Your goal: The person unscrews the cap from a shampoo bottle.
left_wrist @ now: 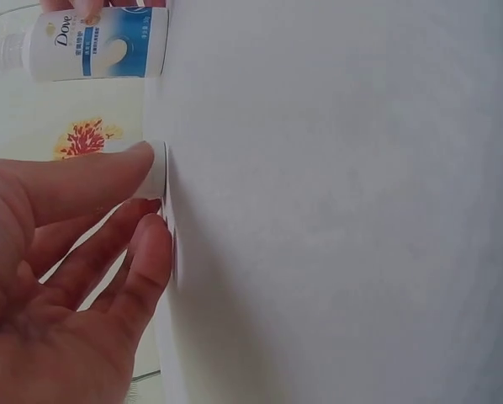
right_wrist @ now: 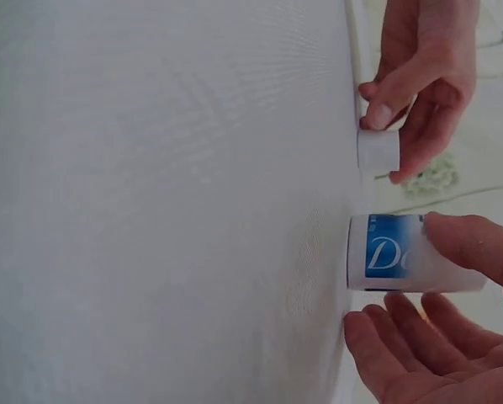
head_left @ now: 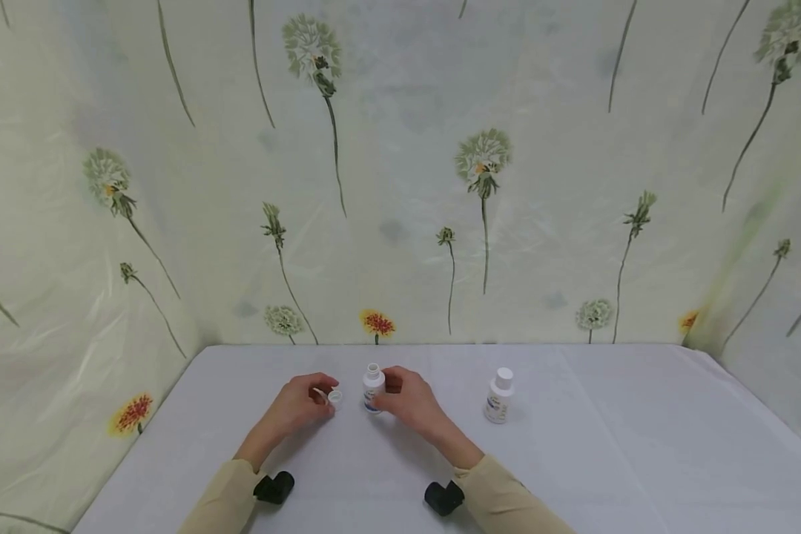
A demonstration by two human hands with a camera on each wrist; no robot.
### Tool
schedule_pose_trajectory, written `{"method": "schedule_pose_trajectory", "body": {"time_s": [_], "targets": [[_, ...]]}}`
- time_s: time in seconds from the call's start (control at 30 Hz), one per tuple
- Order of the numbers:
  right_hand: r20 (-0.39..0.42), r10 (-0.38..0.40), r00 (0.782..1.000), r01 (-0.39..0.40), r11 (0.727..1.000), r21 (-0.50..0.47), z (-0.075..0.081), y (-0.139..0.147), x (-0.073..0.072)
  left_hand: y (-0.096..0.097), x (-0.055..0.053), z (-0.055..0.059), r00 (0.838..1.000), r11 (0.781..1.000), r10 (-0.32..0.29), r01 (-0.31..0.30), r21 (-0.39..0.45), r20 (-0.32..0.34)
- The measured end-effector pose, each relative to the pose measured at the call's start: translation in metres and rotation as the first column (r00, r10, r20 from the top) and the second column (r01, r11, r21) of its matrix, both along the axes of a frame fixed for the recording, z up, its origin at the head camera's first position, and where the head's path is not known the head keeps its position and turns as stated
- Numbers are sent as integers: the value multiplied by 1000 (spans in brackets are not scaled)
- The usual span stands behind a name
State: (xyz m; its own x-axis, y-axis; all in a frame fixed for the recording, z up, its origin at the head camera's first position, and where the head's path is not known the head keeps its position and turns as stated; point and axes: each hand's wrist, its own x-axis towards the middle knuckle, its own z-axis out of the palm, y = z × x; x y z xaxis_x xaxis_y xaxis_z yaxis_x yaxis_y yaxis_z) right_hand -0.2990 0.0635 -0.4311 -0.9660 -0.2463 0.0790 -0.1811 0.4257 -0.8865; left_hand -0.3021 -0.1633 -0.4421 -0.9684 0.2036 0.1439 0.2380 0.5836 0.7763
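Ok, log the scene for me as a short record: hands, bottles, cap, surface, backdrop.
Left hand: thumb and fingers around the loose cap
Right hand: grips the open bottle
Open bottle: upright, neck bare, "Dove" on its label, between the two hands
Loose cap: white, apart from the open bottle, on its left
Capped bottle: upright, white cap on, right of the right hand, untouched
Surface: white-covered table
Backdrop: pale sheet with dandelion prints

Forearms [head_left: 259, 443], two: extended forward, angled inward. Left hand [head_left: 300, 404]: thumb opposite bent fingers. Right hand [head_left: 411, 401]: likewise, thumb opposite bent fingers.
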Motion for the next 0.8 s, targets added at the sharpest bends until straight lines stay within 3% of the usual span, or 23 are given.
{"method": "schedule_pose_trajectory", "body": {"time_s": [0.33, 0.8], "targets": [[4, 5, 1000, -5, 1000, -6, -1, 12, 6, -2, 6, 1, 995, 997, 76, -77, 25, 64], [24, -1, 1000, 1, 1000, -16, 0, 24, 17, -7, 19, 4, 991, 991, 125, -126, 35, 38]]}}
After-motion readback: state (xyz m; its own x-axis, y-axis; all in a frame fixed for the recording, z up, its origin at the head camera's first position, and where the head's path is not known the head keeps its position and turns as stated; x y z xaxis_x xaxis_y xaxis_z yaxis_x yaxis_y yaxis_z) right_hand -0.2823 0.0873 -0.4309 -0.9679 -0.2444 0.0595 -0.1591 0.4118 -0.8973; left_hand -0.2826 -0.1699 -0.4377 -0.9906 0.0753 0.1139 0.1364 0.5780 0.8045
